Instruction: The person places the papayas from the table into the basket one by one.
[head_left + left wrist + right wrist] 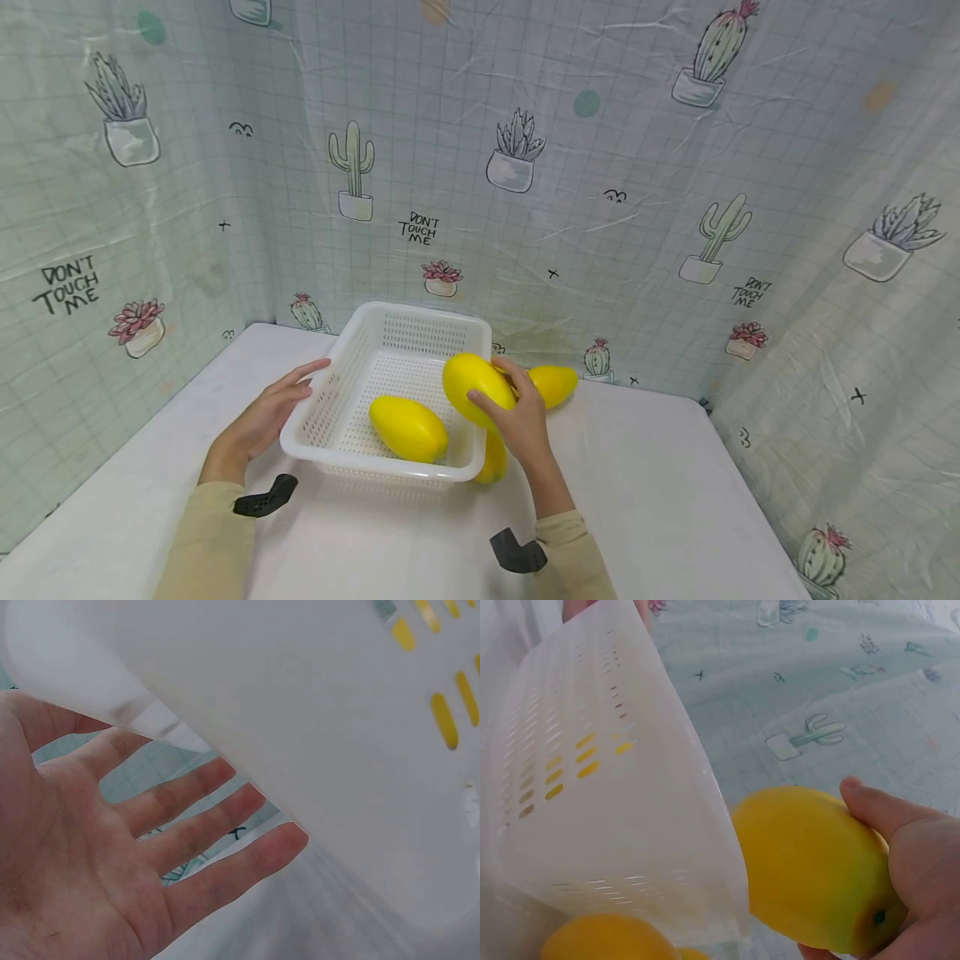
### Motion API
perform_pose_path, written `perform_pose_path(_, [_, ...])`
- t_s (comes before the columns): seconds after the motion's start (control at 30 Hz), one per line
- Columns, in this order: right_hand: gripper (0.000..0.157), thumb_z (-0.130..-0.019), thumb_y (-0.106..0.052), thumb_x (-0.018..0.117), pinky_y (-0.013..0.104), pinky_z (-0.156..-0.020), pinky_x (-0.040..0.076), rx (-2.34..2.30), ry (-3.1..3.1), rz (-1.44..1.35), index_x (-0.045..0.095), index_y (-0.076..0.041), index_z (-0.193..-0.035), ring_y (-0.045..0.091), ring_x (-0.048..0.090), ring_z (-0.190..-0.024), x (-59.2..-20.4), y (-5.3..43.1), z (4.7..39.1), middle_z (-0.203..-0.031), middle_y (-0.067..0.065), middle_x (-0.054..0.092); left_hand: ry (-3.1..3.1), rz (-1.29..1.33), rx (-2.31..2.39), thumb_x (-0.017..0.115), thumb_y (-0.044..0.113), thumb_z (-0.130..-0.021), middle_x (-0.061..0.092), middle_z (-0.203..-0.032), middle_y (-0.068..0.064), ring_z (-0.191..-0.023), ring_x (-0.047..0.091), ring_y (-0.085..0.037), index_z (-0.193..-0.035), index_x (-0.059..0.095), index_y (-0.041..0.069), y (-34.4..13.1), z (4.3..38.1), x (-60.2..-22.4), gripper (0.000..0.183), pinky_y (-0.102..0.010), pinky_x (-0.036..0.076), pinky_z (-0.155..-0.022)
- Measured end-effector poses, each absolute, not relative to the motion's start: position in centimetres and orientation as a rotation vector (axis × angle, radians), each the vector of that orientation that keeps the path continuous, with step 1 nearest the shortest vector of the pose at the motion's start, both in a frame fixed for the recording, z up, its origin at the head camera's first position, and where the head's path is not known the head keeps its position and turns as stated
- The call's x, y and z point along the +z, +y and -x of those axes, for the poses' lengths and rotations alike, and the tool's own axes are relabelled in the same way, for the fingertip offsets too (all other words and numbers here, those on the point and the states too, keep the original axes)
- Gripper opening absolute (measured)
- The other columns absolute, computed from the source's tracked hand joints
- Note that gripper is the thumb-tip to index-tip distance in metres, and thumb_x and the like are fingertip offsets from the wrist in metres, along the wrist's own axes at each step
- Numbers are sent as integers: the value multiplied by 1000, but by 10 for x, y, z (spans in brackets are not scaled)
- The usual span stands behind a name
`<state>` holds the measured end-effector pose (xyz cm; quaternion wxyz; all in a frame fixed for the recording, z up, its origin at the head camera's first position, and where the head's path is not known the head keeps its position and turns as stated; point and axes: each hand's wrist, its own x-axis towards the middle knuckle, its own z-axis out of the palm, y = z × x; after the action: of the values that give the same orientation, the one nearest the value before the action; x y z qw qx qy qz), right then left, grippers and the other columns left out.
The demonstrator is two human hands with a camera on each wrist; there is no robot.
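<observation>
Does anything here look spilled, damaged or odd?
Nothing clearly stands out: no spill or damage shows. One yellow fruit lies in the white basket, and at least two others sit outside it. The held fruit in the right hand has a dark spot, probably just a stem mark.

The basket [300, 446] is between the hands, just right of the left hand [262, 421], whose fingertips touch it, and left of the right hand [525, 417]. One fruit [408, 429] lies inside. A held fruit [472, 387] is in the right hand's grip, by the basket's right rim. Beyond that hand, rightward, lies a third fruit [557, 386]; before it, beside the basket, a fourth fruit [493, 461].
</observation>
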<state>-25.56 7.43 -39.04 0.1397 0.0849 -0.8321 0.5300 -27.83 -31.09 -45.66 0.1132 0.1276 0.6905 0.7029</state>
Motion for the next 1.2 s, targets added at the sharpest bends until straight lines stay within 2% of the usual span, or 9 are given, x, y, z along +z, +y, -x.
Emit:
perform_pose_path(0.37, [53, -79, -32, 79, 48, -100, 48, 1523, -2374, -282, 60, -22, -127, 25, 54, -124, -392, 74, 258, -137, -1, 55, 2048, -365, 2047, 36, 29, -104, 38, -146, 7, -116, 57, -8, -155, 20, 27, -310, 280, -458, 53, -31, 51, -92])
perform_pose_path(0.5, [52, -79, -32, 79, 46, -100, 48, 1511, -2385, -260, 60, -22, -127, 24, 54, -124, -392, 75, 259, -136, -2, 56, 2067, -346, 2038, 37, 31, -104, 34, -151, 3, -117, 57, -6, -154, 21, 29, -310, 280, -458, 53, -30, 51, -92])
perform_pose_path(0.7, [53, -79, -33, 79, 45, -101, 48, 1521, -2392, -227, 60, -22, -128, 23, 54, -125, -393, 77, 259, -134, -3, 57, 2073, -344, 2031, 36, 32, -104, 33, -150, 4, -117, 56, -5, -154, 21, 30, -310, 281, -458, 52, -30, 51, -92])
perform_pose_path(0.93, [56, -80, -30, 79, 49, -102, 46, 1551, -2380, -222, 59, -15, -129, 26, 54, -125, -396, 81, 259, -133, 0, 58, 2077, -363, 2028, 36, 32, -104, 34, -149, 5, -118, 55, -5, -154, 21, 29, -311, 282, -459, 53, -28, 50, -92])
perform_pose_path(1.2, [54, -79, -31, 80, 47, -102, 47, 1545, -2382, -213, 60, -19, -127, 24, 54, -125, -398, 84, 258, -133, -2, 58, 2074, -365, 2030, 36, 31, -104, 33, -150, 4, -118, 55, -5, -154, 21, 30, -311, 282, -460, 52, -28, 51, -92])
